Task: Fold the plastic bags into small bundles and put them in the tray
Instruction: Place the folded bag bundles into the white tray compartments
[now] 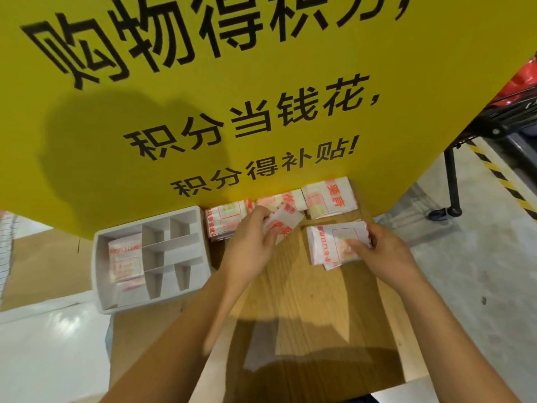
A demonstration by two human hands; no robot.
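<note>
Holding a folded bag (284, 226) in the left hand (250, 246), lifted just above the wooden table (305, 321) near the middle of its far edge. Fingers are curled round the bag's near end, thumb on top. The bag is white with red print and tilted.

Right hand (382, 254) grips the right edge of a flat bag stack (331, 242) lying toward the table's far right corner. Thumb lies on top, fingers wrap the edge. Can't tell whether it has one bag or several.

White divided tray (100, 289) sits at the table's far left corner. Its long left compartment holds folded bundles (125, 258). The smaller compartments on its right side show only bare walls.

Three more bag piles line the far edge against the yellow sign (261, 117):
- left pile (225, 219), just beside the tray
- middle pile (280, 199), partly hidden behind the held bag
- right pile (329, 199), just beyond the stack under the right hand

The sign has black Chinese lettering and stands upright along the table's far edge. A black cart frame (505, 117) stands past the sign, off the table's right.
</note>
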